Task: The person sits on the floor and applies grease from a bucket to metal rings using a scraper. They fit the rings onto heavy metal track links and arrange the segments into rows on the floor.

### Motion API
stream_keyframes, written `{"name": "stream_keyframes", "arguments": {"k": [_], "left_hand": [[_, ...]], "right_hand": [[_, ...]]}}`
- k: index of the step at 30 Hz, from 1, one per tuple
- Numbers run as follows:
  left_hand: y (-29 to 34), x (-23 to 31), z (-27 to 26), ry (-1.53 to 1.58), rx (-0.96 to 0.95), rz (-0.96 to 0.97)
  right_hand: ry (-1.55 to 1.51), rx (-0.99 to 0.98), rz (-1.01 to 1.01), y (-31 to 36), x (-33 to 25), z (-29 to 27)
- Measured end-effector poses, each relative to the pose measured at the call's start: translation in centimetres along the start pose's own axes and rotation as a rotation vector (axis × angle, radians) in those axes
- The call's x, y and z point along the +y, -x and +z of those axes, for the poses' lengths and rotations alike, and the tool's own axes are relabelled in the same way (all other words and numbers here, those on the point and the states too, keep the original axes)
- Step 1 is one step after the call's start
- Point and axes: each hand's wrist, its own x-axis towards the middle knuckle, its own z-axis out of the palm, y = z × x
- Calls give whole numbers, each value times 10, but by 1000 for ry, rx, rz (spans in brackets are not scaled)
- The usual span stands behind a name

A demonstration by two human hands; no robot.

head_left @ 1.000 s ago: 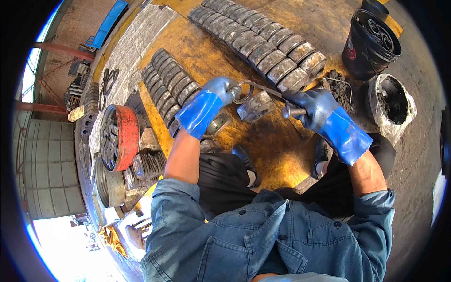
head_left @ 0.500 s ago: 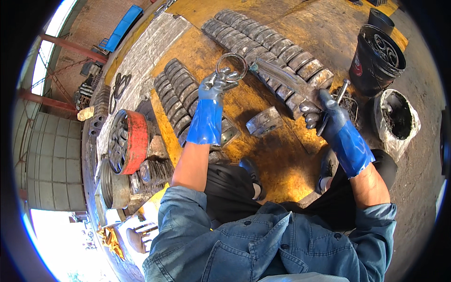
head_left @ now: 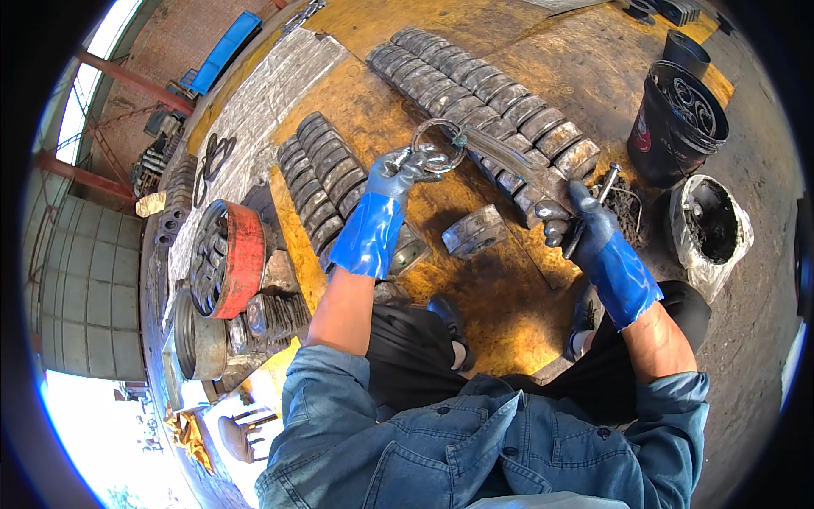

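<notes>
Both my hands wear blue-cuffed, dark grey gloves. My left hand point(head_left: 398, 174) is closed on the lower left side of a thin metal ring point(head_left: 415, 138). In my right hand point(head_left: 585, 216) is a long, dirty grey-brown tool point(head_left: 509, 153); its exact kind is unclear. The tool's greenish tip overlaps the ring's right side in the picture, but contact cannot be made out. A metal rod with a knobbed end point(head_left: 614, 170) also passes through my right hand; whether it joins the tool is hidden. Between my hands, a short metal cylinder point(head_left: 475, 231) lies on the yellow, stained surface.
Rows of similar metal cylinders point(head_left: 475, 76) lie ahead, with a shorter group point(head_left: 318, 170) at left. At right stand a black bucket point(head_left: 666, 127) holding rings and a plastic-lined container point(head_left: 712, 225). A red-rimmed drum point(head_left: 242, 259) holding metal parts is at left.
My left hand has shifted right and slightly down with the ring, bringing it over the tool's tip in view. My right hand sits slightly lower and farther left, still gripping the tool.
</notes>
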Motion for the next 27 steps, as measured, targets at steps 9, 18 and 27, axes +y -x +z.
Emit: {"name": "stream_keyframes", "arguments": {"k": [9,18,27], "left_hand": [[0,-20,0,-235,-212,-98],[-9,-31,13,-67,-24,-161],[0,1,33,-167,169,13]], "right_hand": [[26,-78,-62,4,-2,-2],[-25,12,-158,17,-38,-11],[487,75,-251,46,-23,5]]}}
